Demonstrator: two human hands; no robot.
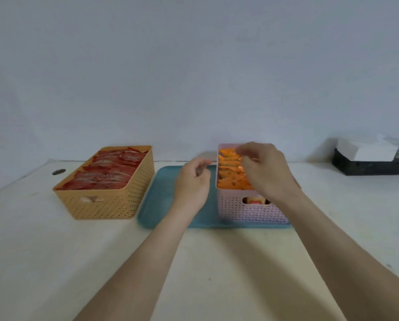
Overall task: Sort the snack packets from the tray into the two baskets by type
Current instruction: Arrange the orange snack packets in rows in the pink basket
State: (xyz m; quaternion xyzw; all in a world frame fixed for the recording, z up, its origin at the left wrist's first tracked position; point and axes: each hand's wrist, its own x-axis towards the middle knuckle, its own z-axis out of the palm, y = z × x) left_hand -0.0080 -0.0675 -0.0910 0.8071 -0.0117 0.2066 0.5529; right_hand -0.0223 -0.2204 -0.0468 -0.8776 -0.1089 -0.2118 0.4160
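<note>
Right hand [263, 170] low over the pink plastic weave basket [235, 212], fingers bent down onto the shiny orange snack packets [228, 177] inside; hard to tell if pinching one. Left hand [191, 181] above the flat teal plastic tray [159, 202], fingers loosely curled, hard to tell if holding anything. Red snack packets [110, 170] in the tan plastic weave basket [106, 207], off to the left. Best to press gently, tuck the orange packet flat in its row, then lift straight up without snagging the others.
</note>
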